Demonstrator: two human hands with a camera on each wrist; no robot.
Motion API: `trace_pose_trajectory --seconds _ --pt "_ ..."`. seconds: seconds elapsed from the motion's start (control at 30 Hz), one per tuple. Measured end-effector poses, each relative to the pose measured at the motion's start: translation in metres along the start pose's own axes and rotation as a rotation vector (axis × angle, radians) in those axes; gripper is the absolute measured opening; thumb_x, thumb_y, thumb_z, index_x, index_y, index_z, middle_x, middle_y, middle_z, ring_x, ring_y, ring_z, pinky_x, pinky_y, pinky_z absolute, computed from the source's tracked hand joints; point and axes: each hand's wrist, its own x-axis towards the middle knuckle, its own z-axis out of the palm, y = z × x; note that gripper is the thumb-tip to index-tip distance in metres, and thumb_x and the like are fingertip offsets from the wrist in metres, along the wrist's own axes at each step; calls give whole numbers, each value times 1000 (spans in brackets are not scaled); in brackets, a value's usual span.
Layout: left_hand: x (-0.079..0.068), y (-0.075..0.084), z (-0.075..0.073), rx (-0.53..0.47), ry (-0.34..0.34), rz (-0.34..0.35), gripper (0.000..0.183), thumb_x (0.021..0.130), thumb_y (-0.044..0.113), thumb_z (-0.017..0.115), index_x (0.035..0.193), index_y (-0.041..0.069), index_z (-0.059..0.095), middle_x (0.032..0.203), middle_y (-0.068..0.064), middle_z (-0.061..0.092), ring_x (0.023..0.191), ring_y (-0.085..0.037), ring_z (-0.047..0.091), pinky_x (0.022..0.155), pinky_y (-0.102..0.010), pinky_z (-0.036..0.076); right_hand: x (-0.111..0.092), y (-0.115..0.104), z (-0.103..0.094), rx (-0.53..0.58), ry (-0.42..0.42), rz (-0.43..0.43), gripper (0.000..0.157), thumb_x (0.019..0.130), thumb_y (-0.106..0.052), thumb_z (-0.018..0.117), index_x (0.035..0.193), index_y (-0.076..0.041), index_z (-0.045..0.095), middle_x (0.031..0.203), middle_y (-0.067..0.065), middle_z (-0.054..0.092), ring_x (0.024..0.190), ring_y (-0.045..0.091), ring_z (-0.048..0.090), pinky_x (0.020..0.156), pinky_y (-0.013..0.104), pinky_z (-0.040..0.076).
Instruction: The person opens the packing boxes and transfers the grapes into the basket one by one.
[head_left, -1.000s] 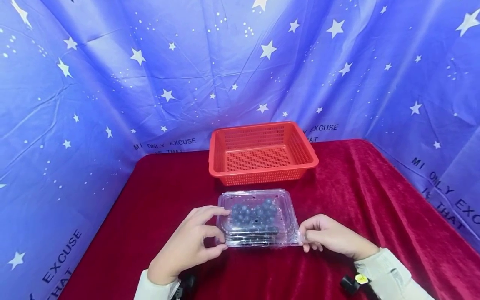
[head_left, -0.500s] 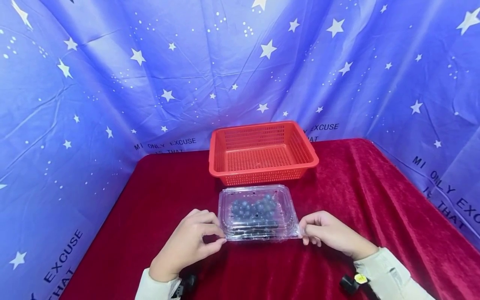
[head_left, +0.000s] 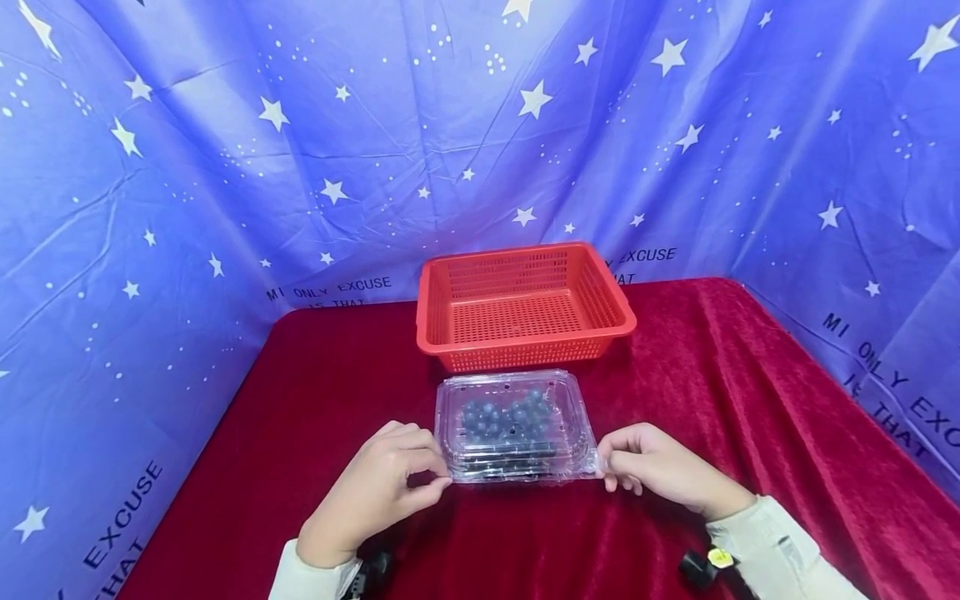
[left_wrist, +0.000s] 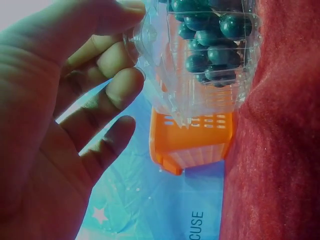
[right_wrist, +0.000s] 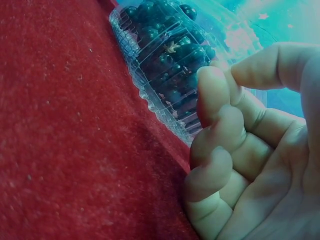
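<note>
A lidded clear plastic clamshell box (head_left: 566, 433) lies on the red cloth in the head view, with several dark, round, grape-like fruits (head_left: 495, 421) showing through it. At its near left corner my left hand (head_left: 382, 483) pinches the rim; the left wrist view has the thumb and fingers of that hand (left_wrist: 75, 95) at the plastic edge. My right hand (head_left: 663, 467) pinches the near right corner between thumb and index finger. In the right wrist view the other fingers of this hand (right_wrist: 250, 145) curl below the box, and the fruits (right_wrist: 175, 50) appear close behind.
A red perforated plastic basket (head_left: 525, 350) stands just behind the box. Dark red velvet cloth (head_left: 720, 375) covers the table. A blue curtain with white stars (head_left: 450, 108) hangs around the back and sides.
The box has shifted slightly away from me, toward the basket. My left hand's fingers have left the box's left side and closed on its near left corner. My right hand has kept its pinch.
</note>
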Motion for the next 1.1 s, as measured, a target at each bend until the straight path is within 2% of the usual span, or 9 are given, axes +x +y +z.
trace_pose_trajectory --seconds 0.2,0.5,1.1 --pt "0 1 -1 16 7 -14 16 78 17 85 79 26 72 86 19 65 85 -3 60 83 -26 45 2 1 0 -23 -5 24 18 95 1 54 82 -4 65 72 12 69 61 4 56 49 27 51" --pt "-1 2 -2 20 14 -21 16 79 15 83 79 25 71 86 17 64 84 -2 59 78 -22 44 3 3 0 -28 -14 17 18 93 2 54 82 -5 66 72 18 67 60 3 55 48 27 50" --pt "1 1 2 19 62 -21 16 79 15 82 79 26 70 86 16 65 84 -2 61 77 -21 42 2 3 -1 -48 1 19 21 95 2 52 80 -6 65 71 14 68 61 5 57 48 28 51"
